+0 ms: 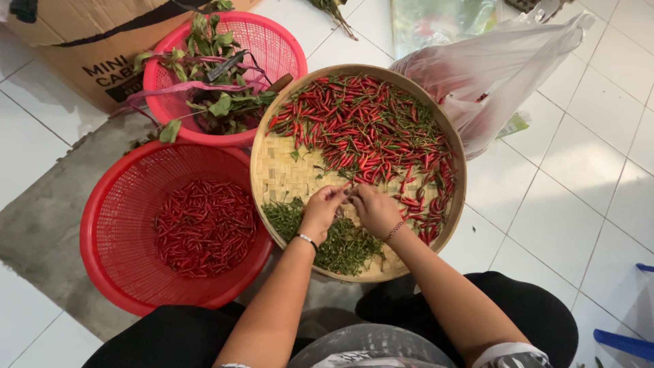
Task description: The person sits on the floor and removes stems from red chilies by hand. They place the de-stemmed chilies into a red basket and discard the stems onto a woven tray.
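My left hand [320,210] and my right hand [373,208] meet over the near part of a round woven bamboo tray [272,178]. Their fingertips pinch one small red chili [348,194] between them. A heap of red chilies with stems [364,129] covers the tray's far and right side. A pile of plucked green stems [344,247] lies at the tray's near edge, under my wrists. A red plastic basket [112,249] to the left holds stemless red chilies [204,226].
A pink basket [272,42] with leafy green stalks stands behind the red one. A cardboard box [82,34] is at the far left, a translucent plastic bag [504,68] at the far right. White floor tiles and a grey mat surround them.
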